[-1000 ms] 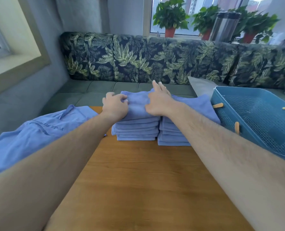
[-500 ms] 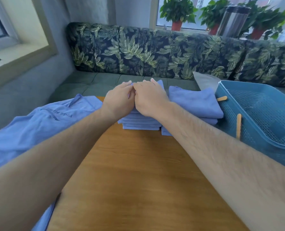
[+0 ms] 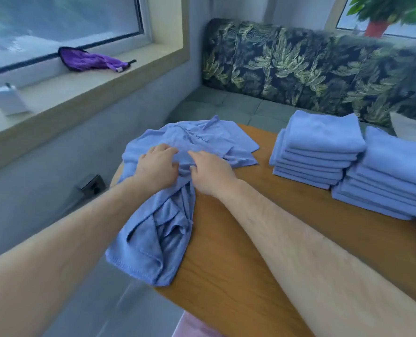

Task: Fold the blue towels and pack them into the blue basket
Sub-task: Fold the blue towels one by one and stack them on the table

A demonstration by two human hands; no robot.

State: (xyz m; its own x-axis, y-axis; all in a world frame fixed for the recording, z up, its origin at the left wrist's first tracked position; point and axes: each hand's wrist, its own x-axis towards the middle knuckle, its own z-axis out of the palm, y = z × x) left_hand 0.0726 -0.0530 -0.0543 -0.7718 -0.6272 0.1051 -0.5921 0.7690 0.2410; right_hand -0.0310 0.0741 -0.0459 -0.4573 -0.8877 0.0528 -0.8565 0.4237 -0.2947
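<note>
Head camera view, looking down along two bare forearms to a wooden table. A loose blue towel lies crumpled on the table's left edge. Its near end hangs off that edge, and its far part is spread flat on the tabletop, showing dark printed lettering upside down.

The left hand and right hand sit side by side on the middle of this towel, close together but not touching. The fingers of both hands are curled down into the fabric. Each hand grips a bunch of cloth, and folds gather between them.

On the table's right side, well apart from the hands, stand two stacks of folded blue towels. The left stack and the right stack touch each other.

Beyond the table's far edge runs a bench sofa with a dark back printed with green leaves. Above the sofa's right end is a blurred potted plant in a red pot.

Left of the table, a windowsill holds a purple cloth and a small white box.
</note>
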